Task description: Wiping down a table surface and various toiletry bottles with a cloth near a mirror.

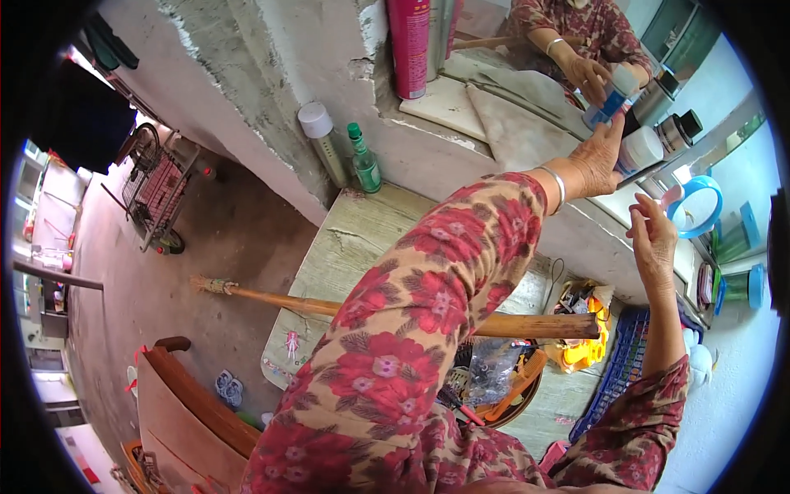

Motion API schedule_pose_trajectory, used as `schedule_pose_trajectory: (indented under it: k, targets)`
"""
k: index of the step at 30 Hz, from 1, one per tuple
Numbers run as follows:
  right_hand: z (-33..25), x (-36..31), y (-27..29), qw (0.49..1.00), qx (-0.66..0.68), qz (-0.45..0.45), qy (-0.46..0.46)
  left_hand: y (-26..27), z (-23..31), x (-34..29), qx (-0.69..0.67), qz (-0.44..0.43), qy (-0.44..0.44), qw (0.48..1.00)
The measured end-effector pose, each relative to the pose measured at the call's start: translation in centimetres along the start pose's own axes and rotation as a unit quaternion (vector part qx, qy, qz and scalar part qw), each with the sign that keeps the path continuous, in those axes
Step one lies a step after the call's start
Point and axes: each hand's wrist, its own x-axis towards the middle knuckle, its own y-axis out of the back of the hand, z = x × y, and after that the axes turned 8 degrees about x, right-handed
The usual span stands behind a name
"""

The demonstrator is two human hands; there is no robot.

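Note:
My left hand (pixel 594 161), with a bangle on the wrist, reaches to the ledge under the mirror. Its fingers curl round the side of a white-lidded bottle (pixel 641 150) with a bluish body; the grip is partly hidden, though the mirror (pixel 527 70) reflects the hand against this bottle. Beside it is a dark-capped container (pixel 676 132). My right hand (pixel 652 235) is raised in front of the ledge, fingers apart and loosely bent, holding nothing. Close to those fingertips is a light blue ring (pixel 701 206).
A long wooden pole (pixel 527 326) lies across the table (pixel 329 272), past a basket with an orange comb (pixel 520 383). A green bottle (pixel 364 160) and a spray can (pixel 323 142) stand by the wall. A pink can (pixel 410 49) is on the ledge; a blue basket (pixel 613 370) sits right.

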Motion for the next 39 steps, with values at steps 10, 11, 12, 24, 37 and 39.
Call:
schedule_pose_trajectory:
  k: [10,11,12,24,37,39]
  targets:
    - [-9.3,3.0,-4.8,0.983,-0.088,-0.091,0.133,10.8,-2.7,-6.8,0.102,0.216,-0.022,0.971]
    - [-10.5,3.9,-5.4,0.983,-0.09,-0.091,0.133,12.7,-3.8,-7.7,0.143,0.26,-0.013,0.955]
    - [-11.6,5.0,-5.3,0.975,-0.112,-0.127,0.144,14.3,-4.4,-8.3,0.173,0.285,0.0,0.943]
    - [-23.1,19.9,-18.9,0.962,0.261,-0.055,0.065,19.0,-8.8,-8.4,0.144,0.357,0.18,0.905]
    - [-23.1,22.2,-20.7,0.931,0.347,-0.115,-0.025,18.2,-8.1,-5.4,0.064,0.436,0.277,0.854]
    - [-24.2,21.1,-20.9,0.945,0.316,-0.083,-0.029,18.0,-8.5,-5.5,0.094,0.424,0.263,0.862]
